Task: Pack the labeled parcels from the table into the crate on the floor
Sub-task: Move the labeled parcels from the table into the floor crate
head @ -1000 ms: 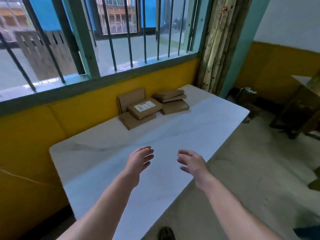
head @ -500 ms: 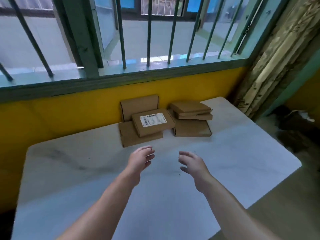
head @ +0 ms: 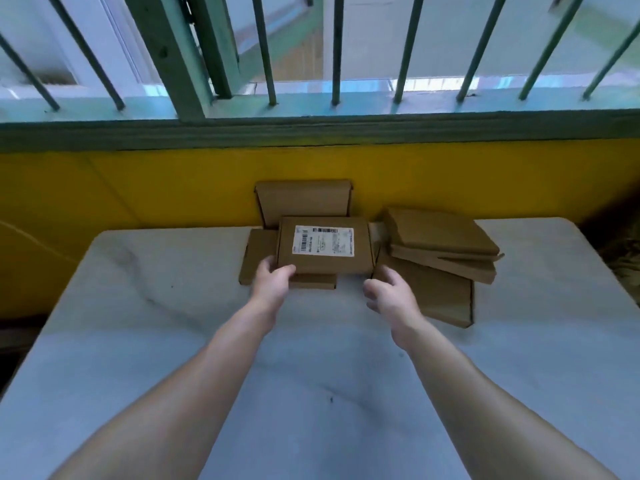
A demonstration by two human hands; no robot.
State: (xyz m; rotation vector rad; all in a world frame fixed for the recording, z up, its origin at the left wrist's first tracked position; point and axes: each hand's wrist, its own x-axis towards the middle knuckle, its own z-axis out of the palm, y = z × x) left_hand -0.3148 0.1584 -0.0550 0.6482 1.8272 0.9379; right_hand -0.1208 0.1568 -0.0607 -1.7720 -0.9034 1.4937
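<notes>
Labeled parcel (head: 323,258): flat cardboard, label up, long axis 9-to-3 o'clock, atop plain boxes at counter (head: 166,341) far edge, 12 o'clock. Left hand (head: 273,282) grips its 7 o'clock corner; right hand (head: 391,297) spread, just beside its 5 o'clock corner.

The labelled parcel (head: 323,261) is plain brown cardboard; its label (head: 323,240) is white with black barcode stripes. The other parcels (head: 440,233) are the same brown. The tabletop (head: 173,323) is pale grey-white with darker marbled streaks. The wall (head: 138,188) is yellow and the window bars (head: 337,46) are green.
</notes>
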